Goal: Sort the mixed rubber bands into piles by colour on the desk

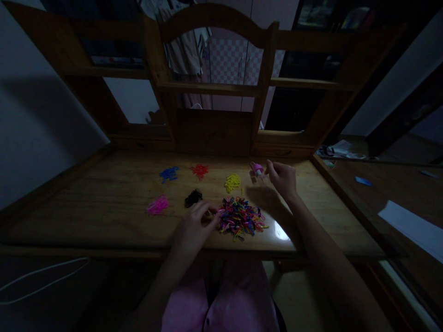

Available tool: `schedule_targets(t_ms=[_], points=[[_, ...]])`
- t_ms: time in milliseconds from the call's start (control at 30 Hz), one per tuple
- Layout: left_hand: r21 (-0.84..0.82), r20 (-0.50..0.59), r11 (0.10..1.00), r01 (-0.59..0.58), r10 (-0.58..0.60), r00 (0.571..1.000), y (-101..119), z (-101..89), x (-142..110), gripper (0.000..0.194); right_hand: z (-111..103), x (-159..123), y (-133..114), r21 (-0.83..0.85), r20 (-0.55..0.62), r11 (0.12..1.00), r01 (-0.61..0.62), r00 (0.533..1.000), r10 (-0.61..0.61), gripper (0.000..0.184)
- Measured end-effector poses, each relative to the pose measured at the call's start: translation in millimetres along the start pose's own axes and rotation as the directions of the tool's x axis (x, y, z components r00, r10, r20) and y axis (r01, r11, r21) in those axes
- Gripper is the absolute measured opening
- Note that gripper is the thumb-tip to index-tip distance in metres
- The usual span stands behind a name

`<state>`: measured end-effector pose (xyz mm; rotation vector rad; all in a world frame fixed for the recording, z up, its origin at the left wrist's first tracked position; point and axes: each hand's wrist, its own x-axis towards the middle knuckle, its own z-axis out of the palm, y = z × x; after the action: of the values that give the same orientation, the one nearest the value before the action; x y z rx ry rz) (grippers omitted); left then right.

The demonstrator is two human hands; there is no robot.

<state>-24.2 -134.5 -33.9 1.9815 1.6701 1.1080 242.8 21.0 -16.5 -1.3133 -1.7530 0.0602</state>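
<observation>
- Left hand [196,226] half curled, thumb and forefinger close together at the left edge of the mixed pile [240,217]; cannot tell if it has hold of anything
- Right hand [283,179] raised, fingers curled in, just right of a purple item [257,168]; any hold hidden
- Step looks like picking from the mixed pile; next pick calls for a fine pinch
- Black pile [194,198] just beyond left hand, pink pile [158,205] leftward, both loose on bench [114,193], uncontained

Multicoloured heap [241,218], black pile [193,198], yellow pile [232,183]
</observation>
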Motion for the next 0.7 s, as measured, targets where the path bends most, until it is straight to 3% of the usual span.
schedule_targets(t_ms=[167,267,700], points=[[-0.199,0.029,0.962,0.189,-0.187,0.982,-3.9,-4.1,0.2,0.013,0.4,-0.1,0.5,0.001,-0.005,1.0,-0.001,1.0,0.001,0.053],[-0.304,0.043,0.923,0.237,-0.235,0.971,-7.0,-5.9,0.5,0.015,1.1,0.0,1.2,-0.004,-0.006,1.0,-0.003,1.0,0.003,0.052],[-0.378,0.08,0.892,0.249,-0.236,0.968,-9.4,-2.4,-0.3,0.017,0.9,0.2,0.2,-0.01,-0.009,1.0,0.001,1.0,-0.001,0.055]])
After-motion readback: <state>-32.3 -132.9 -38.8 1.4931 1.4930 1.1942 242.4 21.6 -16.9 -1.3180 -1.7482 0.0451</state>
